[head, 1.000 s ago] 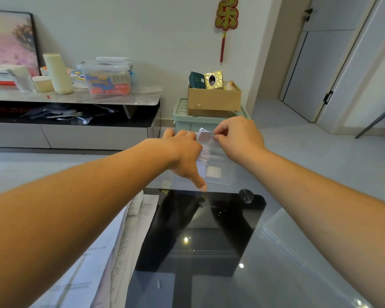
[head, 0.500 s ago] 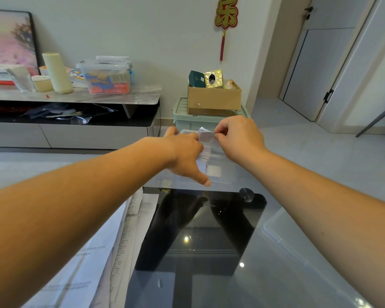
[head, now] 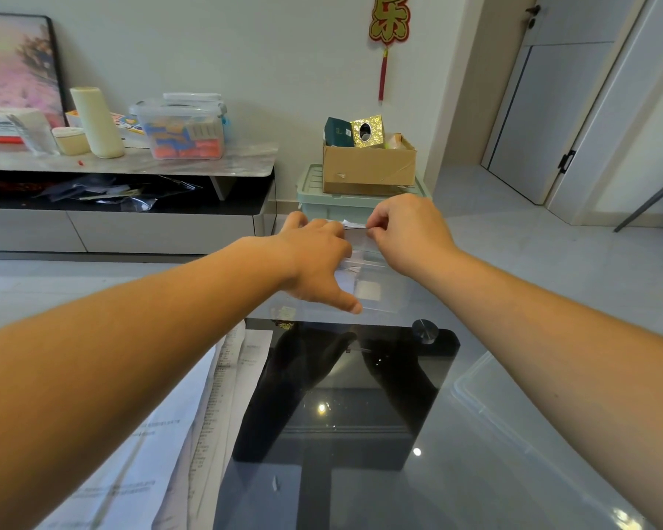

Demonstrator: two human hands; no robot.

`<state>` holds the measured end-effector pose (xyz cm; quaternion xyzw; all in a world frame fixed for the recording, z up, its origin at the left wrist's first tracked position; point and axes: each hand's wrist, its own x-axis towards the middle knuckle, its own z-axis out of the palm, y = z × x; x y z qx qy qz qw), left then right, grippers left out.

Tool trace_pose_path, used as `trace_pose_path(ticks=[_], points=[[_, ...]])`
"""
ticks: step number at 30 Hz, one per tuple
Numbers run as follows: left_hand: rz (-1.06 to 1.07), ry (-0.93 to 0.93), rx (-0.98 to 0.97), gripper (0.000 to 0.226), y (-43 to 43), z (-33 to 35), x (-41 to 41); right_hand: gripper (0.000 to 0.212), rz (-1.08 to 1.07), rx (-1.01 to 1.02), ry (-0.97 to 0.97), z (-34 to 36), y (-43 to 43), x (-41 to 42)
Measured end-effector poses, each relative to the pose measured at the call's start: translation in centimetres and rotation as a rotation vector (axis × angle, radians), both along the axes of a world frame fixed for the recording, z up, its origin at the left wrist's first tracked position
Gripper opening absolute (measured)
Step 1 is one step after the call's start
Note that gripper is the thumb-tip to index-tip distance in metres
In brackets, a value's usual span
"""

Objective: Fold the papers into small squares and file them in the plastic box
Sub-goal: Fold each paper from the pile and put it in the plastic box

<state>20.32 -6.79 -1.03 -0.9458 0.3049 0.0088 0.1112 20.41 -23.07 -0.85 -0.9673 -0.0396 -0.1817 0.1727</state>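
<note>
I am at a big glass table [head: 379,503] with a dark base under the glass. Across the room a long low shelf [head: 131,162] runs along the wall, and a grey door [head: 552,109] stands on the right. Both my arms reach out over the table to its far edge. A pile of flat printed sheets [head: 161,453] lies on the table under my left arm. A clear lid [head: 506,422] lies flat on the table under my right arm. On the floor past the table sits a green bin [head: 314,200], and a brown carton [head: 368,170] rests on top of it. On the shelf there is a clear tub [head: 184,128] with orange things inside, and a cream roll [head: 96,122] stands upright near it. The clear box [head: 383,296] sits at the far edge of the table, between my hands, with its top open. Some white slips [head: 351,267] stand inside it. My left hand [head: 314,258] holds the box: the thumb lies down along the near wall and the fingers bend over the top edge. I cannot see those fingertips. My right hand [head: 410,235] is over the box, curled up, and it pinches a folded paper [head: 355,225] between thumb and finger. That paper is just above the box's top, right beside my left knuckles. A little round metal knob [head: 425,330] sits on the table near the box.
</note>
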Motion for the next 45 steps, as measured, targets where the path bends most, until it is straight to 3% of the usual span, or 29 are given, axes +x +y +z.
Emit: trace_pose_path(ticks=[9,15,20,28,32,45], points=[[0.010,-0.090,-0.077,0.091,0.2,-0.6,-0.2,0.016,0.136,-0.234,0.098,0.8,0.9,0.8],[-0.019,-0.130,-0.123,0.105,0.5,-1.0,-0.1,0.019,0.172,-0.094,0.120,0.8,0.3,0.4],[0.000,-0.092,-0.084,0.099,0.3,-0.9,-0.1,0.025,0.205,-0.016,0.092,0.9,-0.2,-0.2],[0.054,-0.001,0.000,0.097,-0.5,-0.3,0.0,0.029,0.249,-0.209,0.216,0.7,-0.1,-1.7],[0.043,0.008,-0.029,0.098,-0.3,-0.3,0.0,0.031,0.200,-0.280,0.185,0.5,0.3,-2.2],[0.048,0.061,-0.204,0.105,0.4,-0.3,0.2,0.034,0.264,-0.076,0.268,0.7,-0.1,-1.2]])
